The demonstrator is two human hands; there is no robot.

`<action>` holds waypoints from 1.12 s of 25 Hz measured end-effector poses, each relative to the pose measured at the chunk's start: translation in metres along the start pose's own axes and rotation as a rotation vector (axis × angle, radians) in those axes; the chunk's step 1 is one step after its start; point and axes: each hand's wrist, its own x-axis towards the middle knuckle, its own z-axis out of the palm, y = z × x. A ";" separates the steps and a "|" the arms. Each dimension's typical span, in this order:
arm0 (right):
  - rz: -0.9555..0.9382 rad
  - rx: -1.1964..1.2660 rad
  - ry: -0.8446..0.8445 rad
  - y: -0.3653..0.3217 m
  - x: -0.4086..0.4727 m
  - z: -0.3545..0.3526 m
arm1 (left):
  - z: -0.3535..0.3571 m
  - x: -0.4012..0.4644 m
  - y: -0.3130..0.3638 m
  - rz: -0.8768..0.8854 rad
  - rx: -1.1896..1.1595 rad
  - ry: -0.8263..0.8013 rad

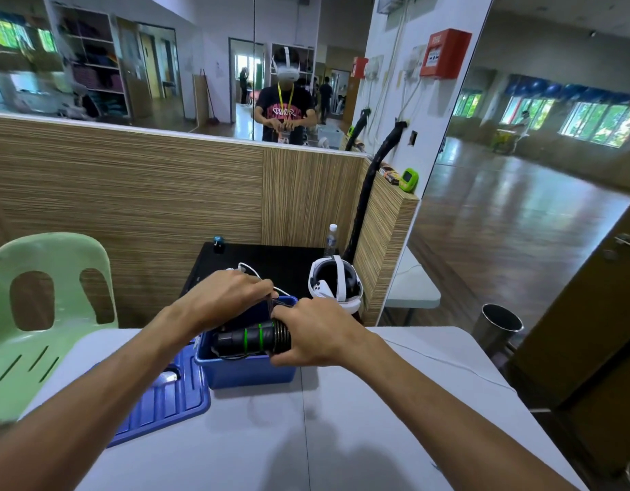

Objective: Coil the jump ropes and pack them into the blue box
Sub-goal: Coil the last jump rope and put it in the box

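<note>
The right hand is gripping black jump rope handles with green rings above the blue plastic box. The left hand is pinching the thin black cord over the box.

Wood-grain partition, wall mirror, green plastic chair, glossy wooden floor, sunlit windows
</note>
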 end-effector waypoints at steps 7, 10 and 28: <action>0.138 0.053 -0.015 0.003 0.002 -0.005 | -0.029 -0.002 0.009 -0.044 0.199 -0.084; 0.160 0.031 0.070 0.006 0.008 -0.003 | -0.040 -0.005 0.020 -0.100 0.233 -0.047; 0.215 -0.310 0.328 0.010 0.026 0.021 | -0.034 -0.012 0.075 -1.147 -1.110 0.040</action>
